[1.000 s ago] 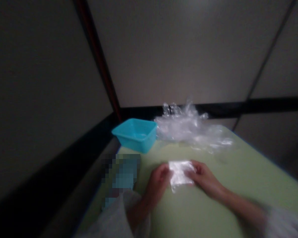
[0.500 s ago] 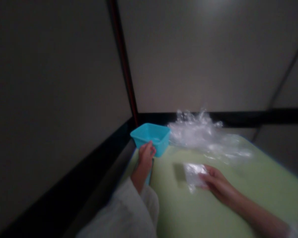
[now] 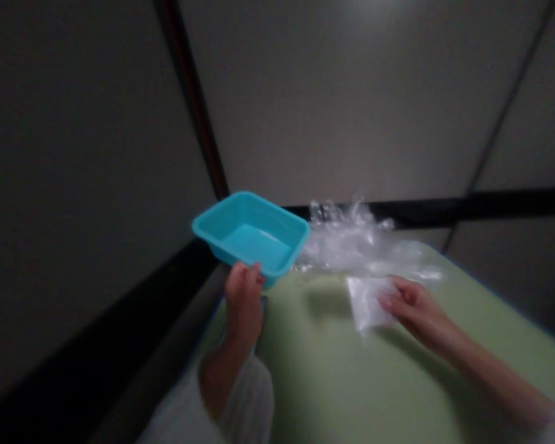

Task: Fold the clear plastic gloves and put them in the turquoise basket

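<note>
At the far left of the tabletop [image 3: 342, 388], my left hand [image 3: 243, 293] grips the near rim of a turquoise plastic basin [image 3: 254, 246], its fingers closed on the edge next to the corner nearest me. The basin tilts, its mouth tipped toward my head camera so that I look down on its bare inner floor. I can't tell from this view whether any part of its underside touches the surface.

Over the middle of the table, my right hand [image 3: 411, 308] holds a small, clear, shiny packet [image 3: 364, 302] by its right side, pinched between thumb and fingers. The packet's flat face is turned to me and its left side hangs free; I see a shadow on the green surface just left of it. Blur keeps me from making out its contents.

Behind the packet and just right of the basin, I have a loose, crumpled heap of clear plastic [image 3: 346, 243] spread along the back of the table. A dark-edged flat thing [image 3: 264, 303] lies by my left wrist, mostly hidden by it. Pale sleeves [image 3: 252, 398] cover both forearms in part. Beyond the table I see a grey wall [image 3: 351, 123] with a black band [image 3: 518, 203] across it.
</note>
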`<state>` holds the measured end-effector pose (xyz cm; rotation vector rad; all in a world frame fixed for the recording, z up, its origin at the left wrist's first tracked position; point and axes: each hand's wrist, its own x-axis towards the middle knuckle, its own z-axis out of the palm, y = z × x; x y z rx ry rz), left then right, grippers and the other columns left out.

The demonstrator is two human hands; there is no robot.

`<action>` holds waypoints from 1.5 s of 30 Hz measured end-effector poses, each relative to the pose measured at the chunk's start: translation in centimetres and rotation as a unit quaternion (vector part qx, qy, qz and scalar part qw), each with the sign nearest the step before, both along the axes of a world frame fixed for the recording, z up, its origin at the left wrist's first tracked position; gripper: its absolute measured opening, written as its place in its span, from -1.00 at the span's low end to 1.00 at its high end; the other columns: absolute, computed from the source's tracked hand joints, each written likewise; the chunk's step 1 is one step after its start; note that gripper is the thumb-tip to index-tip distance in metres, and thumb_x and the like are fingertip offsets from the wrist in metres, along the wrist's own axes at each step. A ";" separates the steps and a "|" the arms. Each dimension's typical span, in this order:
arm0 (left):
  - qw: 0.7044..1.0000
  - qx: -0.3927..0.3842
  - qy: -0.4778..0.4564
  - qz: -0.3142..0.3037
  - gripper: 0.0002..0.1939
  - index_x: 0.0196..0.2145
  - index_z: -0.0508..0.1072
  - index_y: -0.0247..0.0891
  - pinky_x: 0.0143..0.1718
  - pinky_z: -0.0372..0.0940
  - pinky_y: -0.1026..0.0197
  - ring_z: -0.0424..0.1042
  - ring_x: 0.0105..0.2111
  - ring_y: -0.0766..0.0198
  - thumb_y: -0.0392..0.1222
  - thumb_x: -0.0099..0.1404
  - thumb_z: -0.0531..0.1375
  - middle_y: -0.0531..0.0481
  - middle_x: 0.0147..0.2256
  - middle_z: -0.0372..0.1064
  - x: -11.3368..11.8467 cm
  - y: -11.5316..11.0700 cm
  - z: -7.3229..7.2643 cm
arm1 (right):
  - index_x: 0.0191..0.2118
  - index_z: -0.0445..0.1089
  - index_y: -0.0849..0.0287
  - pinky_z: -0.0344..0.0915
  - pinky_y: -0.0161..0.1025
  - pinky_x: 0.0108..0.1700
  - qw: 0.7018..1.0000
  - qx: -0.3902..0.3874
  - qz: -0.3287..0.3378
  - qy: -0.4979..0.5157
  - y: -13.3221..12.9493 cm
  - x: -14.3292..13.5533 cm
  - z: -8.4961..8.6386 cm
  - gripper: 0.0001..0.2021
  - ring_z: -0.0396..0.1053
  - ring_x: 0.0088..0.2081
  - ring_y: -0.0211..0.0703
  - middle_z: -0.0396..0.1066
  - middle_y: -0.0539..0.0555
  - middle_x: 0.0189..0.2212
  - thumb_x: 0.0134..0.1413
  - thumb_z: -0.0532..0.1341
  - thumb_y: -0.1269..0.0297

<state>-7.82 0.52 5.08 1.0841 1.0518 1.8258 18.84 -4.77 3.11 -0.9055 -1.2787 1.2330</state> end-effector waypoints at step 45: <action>0.904 -0.143 0.002 -0.402 -0.65 -0.27 0.48 -0.20 -0.14 0.26 0.13 0.40 -0.23 0.11 0.04 0.03 0.33 -0.06 -0.27 0.45 4.6 -8.0 -5.9 | 0.10 0.23 0.31 0.26 -0.22 -0.25 0.778 0.230 0.096 -0.577 1.4 -0.1 2.5 -0.60 0.37 -0.27 -0.05 0.44 0.23 -0.25 0.11 0.04 0.48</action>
